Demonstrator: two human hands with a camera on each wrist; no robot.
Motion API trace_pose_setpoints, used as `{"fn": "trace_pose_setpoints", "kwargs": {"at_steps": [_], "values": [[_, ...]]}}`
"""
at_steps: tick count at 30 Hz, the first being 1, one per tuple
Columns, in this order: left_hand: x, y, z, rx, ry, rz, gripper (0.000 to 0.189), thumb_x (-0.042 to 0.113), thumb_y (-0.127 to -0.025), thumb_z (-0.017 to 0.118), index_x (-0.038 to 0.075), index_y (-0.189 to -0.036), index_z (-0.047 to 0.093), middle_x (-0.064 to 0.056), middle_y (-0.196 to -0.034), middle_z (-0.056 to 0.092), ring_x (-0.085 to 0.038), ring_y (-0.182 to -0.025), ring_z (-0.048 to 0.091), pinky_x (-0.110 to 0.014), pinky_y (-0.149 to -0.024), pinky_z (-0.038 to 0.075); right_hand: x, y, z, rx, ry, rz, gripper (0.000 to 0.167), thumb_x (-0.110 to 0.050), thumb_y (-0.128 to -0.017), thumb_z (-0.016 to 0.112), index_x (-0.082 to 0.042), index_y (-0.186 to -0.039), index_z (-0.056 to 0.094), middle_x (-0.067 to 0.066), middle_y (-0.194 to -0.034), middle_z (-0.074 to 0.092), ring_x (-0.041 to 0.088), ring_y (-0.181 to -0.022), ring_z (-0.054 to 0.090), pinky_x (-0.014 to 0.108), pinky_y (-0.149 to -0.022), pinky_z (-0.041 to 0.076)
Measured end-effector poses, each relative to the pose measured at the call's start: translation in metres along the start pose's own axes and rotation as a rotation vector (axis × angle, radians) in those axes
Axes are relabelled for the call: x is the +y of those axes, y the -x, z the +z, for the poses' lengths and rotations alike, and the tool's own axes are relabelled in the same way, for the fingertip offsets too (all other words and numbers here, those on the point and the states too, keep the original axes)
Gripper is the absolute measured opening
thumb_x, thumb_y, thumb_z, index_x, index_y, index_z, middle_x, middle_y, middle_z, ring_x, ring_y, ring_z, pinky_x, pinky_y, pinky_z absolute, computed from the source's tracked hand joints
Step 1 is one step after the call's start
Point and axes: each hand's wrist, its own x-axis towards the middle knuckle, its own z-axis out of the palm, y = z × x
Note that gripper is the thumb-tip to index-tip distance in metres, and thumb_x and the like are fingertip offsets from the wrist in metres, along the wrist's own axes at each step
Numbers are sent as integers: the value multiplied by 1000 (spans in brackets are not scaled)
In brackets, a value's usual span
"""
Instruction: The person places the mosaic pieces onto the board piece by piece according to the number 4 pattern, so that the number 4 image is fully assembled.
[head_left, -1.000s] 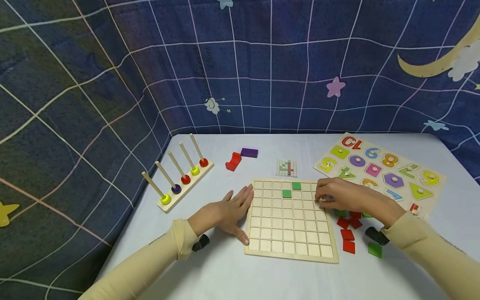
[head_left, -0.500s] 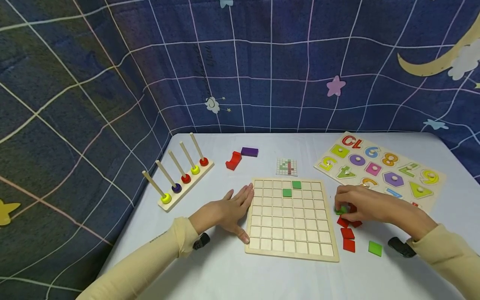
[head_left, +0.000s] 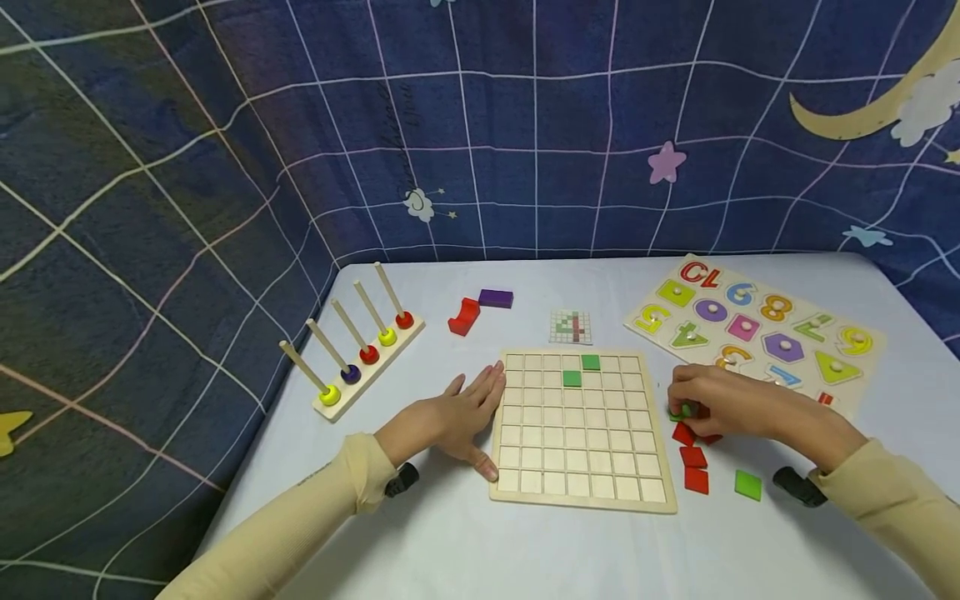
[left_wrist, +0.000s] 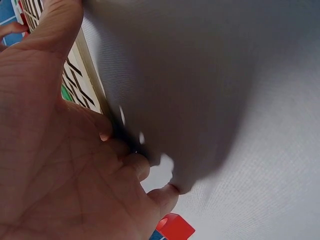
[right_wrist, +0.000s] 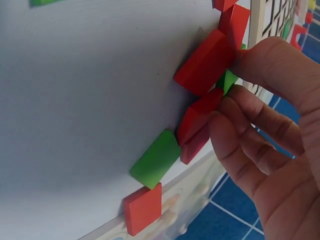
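Observation:
A wooden grid board (head_left: 585,454) lies on the table, two green tiles (head_left: 572,379) set in its upper rows. My left hand (head_left: 459,425) rests at the board's left edge with straight fingers, its thumb near the lower left corner. Right of the board, my right hand (head_left: 720,402) pinches a green tile (right_wrist: 227,81) between thumb and fingertips, low over a loose pile. Around those fingers the right wrist view has several red tiles (right_wrist: 202,62) and another green tile (right_wrist: 156,159). The hand partly hides the pile in the head view.
A small pattern card (head_left: 570,327) lies behind the board. At back right is a number and shape puzzle (head_left: 806,321). A peg stand with rings (head_left: 367,369) stands left, near a red curved block (head_left: 463,317) and a purple block (head_left: 496,298). One green tile (head_left: 747,485) lies apart.
My right hand has moved from the board's upper right side to the tile pile and now pinches a green tile. The left hand has stayed at the board's edge.

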Motion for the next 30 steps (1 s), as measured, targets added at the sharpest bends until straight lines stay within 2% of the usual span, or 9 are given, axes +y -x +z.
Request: {"fn": "trace_pose_setpoints", "kwargs": {"at_steps": [7, 13, 19, 30], "values": [[1, 2, -1, -5, -8, 2, 144, 77, -78, 78, 6, -172, -6, -9, -181, -18, -23, -171, -10, -51, -139, 8, -5, -5, -6, 20, 20, -24, 17, -7, -88, 83, -21, -92, 74, -9, -91, 58, 3, -81, 53, 20, -67, 54], [1, 3, -2, -2, -6, 5, 144, 76, -78, 78, 6, -172, -5, -10, -181, -18, -24, -171, -10, -51, -139, 8, -14, -20, -11, 52, 63, -120, 18, -2, -86, 82, -17, -91, 74, -8, -90, 59, 5, -80, 53, 20, -69, 52], [1, 3, -1, 6, 0, 9, 144, 76, -78, 78, 6, -172, -5, -10, -181, -18, -24, -171, -10, -51, -139, 8, -30, -45, -11, 39, 85, -182, 15, -4, -89, 82, -16, -93, 74, -5, -92, 61, 6, -80, 53, 22, -70, 52], [0, 5, -2, 9, -6, 14, 144, 77, -79, 77, 5, -172, -6, -10, -181, -18, -24, -170, -10, -52, -139, 8, -60, -105, -2, 9, 102, -301, 11, -3, -89, 82, -11, -91, 74, 1, -89, 63, 7, -78, 51, 22, -70, 49]]}}
